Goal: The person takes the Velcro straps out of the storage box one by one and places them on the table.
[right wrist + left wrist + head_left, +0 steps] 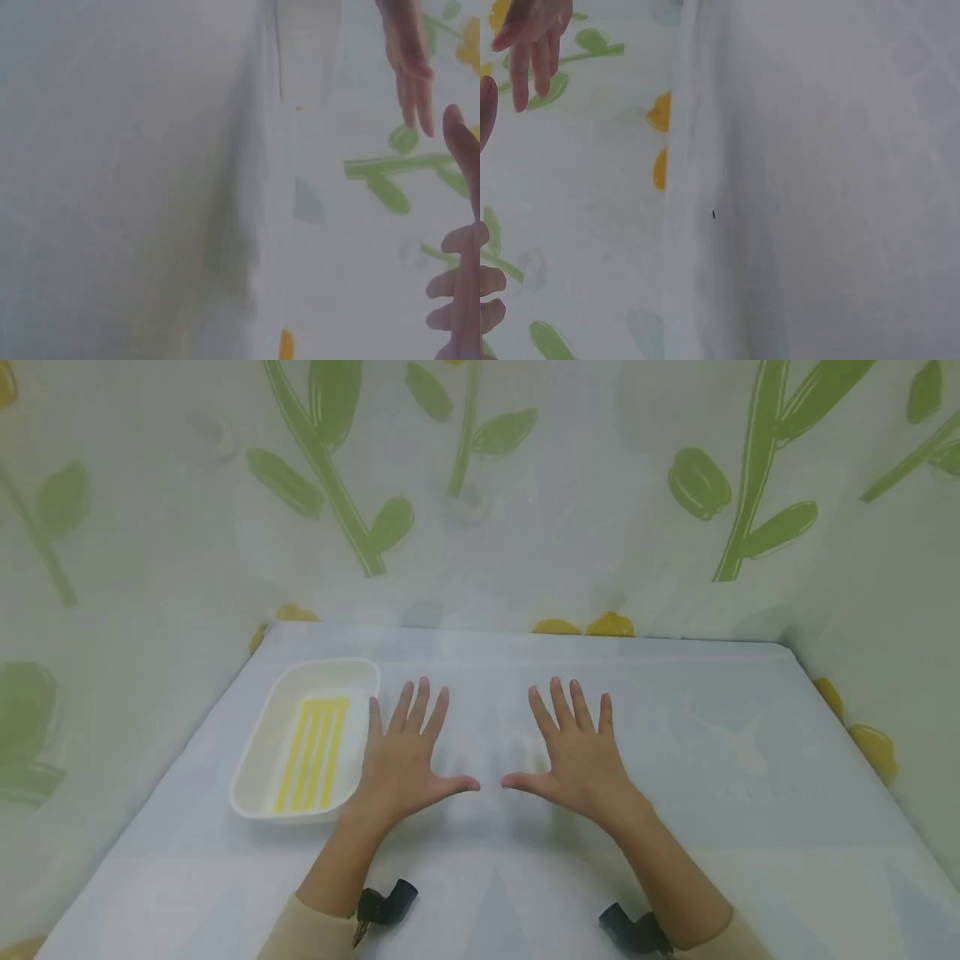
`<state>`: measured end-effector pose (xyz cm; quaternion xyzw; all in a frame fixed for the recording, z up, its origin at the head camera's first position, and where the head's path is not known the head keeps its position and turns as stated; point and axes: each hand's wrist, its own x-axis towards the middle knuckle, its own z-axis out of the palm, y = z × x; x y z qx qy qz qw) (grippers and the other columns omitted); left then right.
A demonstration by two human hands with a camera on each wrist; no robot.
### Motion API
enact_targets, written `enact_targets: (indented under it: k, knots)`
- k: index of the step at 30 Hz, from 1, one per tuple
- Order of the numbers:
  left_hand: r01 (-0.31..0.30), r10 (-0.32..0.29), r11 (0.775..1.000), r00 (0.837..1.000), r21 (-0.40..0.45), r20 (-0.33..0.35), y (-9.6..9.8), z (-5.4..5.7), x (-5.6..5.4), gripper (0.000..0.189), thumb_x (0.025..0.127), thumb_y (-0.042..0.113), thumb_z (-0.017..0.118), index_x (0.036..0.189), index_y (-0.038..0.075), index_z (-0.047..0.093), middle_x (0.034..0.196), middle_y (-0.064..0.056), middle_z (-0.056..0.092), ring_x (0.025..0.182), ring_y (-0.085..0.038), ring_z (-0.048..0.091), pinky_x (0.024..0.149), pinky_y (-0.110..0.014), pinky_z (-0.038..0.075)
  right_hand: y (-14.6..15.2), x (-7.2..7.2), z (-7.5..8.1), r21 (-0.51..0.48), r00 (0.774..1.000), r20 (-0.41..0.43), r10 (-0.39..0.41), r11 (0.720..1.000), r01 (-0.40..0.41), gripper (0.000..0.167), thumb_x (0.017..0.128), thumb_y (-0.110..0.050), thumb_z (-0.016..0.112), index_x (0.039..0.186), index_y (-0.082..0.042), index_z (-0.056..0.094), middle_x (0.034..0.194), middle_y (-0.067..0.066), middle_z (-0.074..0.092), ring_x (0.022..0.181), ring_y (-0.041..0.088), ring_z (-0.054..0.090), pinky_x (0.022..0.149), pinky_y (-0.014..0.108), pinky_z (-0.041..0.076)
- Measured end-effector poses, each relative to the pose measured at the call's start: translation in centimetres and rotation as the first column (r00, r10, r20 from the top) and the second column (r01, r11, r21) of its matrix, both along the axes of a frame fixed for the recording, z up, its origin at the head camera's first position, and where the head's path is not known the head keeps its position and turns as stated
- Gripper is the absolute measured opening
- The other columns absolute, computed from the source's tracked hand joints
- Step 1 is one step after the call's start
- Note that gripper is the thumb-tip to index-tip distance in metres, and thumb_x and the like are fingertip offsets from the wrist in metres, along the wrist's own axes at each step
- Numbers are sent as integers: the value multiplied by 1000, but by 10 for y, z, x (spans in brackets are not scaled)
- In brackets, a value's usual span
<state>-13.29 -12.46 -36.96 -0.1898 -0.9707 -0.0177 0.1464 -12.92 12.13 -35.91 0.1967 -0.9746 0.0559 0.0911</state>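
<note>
Both hands are held out over the white table in the head view, palms down with fingers spread and nothing in them. My left hand (401,764) is just right of a white tray (258,768), its little finger over the tray's right rim as seen from above. Several yellow stripes (312,756) run along the tray's floor; I cannot tell whether they are printed or loose. To the right, my right hand (581,764) points its thumb at the left thumb, a small gap between them. Each wrist view catches fingertips (491,281) of its own hand at the edge.
A pale cloth covers the table (720,760). Behind it and at both sides hangs a curtain (555,510) with green leaves and yellow flowers. Small black devices (386,906) are worn at both wrists, beside beige sleeves (307,931).
</note>
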Motion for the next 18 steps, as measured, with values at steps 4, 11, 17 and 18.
enact_targets:
  k: [4,11,17,18]
  knots:
    - [-8,8,1000,1000,-5,-8,-6,3,0,117,65,82,56,152,13,20,157,-15,14,145,-32,10,109,-66,7,-5,-2,4,6,1000,11,8,1000,-8,109,73,-80,50,152,-14,16,157,17,10,144,40,4,109,67,0]
    - [-27,27,1000,1000,2,-4,-19,3,3,118,64,81,58,152,12,19,157,-16,14,145,-32,9,109,-67,6,-16,-3,5,-21,999,47,8,1000,-7,109,73,-80,50,153,-16,13,158,15,10,145,38,2,110,65,-3]
    - [-36,37,999,999,29,-1,-29,2,8,117,64,82,56,151,11,21,157,-17,15,145,-33,11,108,-67,6,-26,-1,4,-37,999,19,35,999,-34,109,72,-79,53,152,-15,16,157,16,14,145,38,5,110,66,0]
    - [-39,39,999,999,34,1,-30,2,8,117,65,84,53,151,11,21,157,-17,15,145,-33,11,109,-67,6,-27,-2,4,-38,999,13,36,999,-36,109,72,-79,53,152,-15,17,157,16,15,144,38,6,110,66,1]
